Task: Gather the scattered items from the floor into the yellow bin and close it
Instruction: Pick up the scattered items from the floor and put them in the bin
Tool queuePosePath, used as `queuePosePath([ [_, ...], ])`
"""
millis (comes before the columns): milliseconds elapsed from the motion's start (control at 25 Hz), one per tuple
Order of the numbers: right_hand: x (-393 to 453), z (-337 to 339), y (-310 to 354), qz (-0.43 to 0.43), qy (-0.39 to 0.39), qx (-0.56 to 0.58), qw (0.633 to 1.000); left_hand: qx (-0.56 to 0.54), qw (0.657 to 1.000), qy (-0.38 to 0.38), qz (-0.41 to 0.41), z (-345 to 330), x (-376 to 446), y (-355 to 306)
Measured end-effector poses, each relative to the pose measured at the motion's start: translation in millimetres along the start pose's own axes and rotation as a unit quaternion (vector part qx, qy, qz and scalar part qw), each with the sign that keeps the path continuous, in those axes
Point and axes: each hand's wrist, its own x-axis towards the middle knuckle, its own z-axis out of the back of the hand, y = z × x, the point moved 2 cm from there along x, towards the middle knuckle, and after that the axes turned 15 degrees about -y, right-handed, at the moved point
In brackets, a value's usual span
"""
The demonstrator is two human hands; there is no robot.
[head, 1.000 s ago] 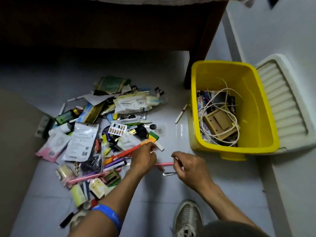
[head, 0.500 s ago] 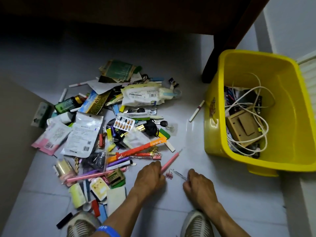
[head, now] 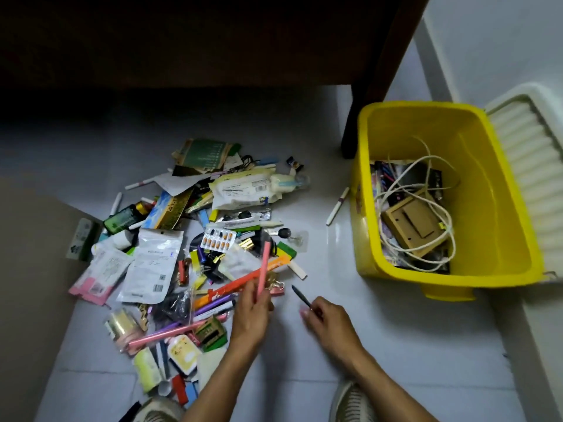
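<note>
The left hand pinches a pink pen, long axis near upright, tip toward the bed. The right hand grips a dark pen slanting up-left. The yellow bin stands open by the floor's right edge.

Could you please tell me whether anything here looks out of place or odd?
A white pen with a red band lies alone on the floor beside the yellow plastic bin, apart from the scattered pile. The ribbed white lid is off, leaning behind the bin.
</note>
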Motion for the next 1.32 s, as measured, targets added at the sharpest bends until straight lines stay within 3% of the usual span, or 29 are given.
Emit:
queuePosePath([
  [40,-2,22,12,-0.025,-0.063,0.118,0.991,-0.059,0.998,0.008,0.012,-4,-1,-26],
  [120,4,78,35,-0.054,-0.190,0.299,0.934,-0.155,0.987,0.053,0.007,-21,-7,-88],
  [200,18,139,52,-0.084,-0.309,0.384,0.866,-0.211,0.971,0.113,-0.006,-45,-20,-153],
  [280,36,188,58,-0.122,-0.365,0.430,0.817,-0.228,0.956,0.185,-0.004,-70,-41,-203],
  [400,57,209,62,-0.186,-0.283,0.507,0.792,-0.187,0.963,0.195,-0.021,-78,-50,-223],
  [640,49,166,88,-0.179,-0.195,0.388,0.883,-0.148,0.987,0.055,0.023,-4,-17,-146],
  [840,27,116,139,-0.106,-0.051,0.268,0.956,-0.104,0.993,-0.035,0.038,76,8,-67],
  [1080,5,27,150,-0.030,0.110,0.109,0.987,0.016,0.977,-0.189,0.101,138,21,45],
  [1200,-5,-36,140,0.133,0.175,-0.032,0.975,0.092,0.955,-0.256,0.118,155,26,88],
  [1240,-10,-58,135,0.215,0.190,-0.106,0.952,0.128,0.946,-0.273,0.118,160,30,98],
  [1320,-25,-98,124,0.377,0.230,-0.224,0.869,0.193,0.931,-0.283,0.129,167,34,117],
])
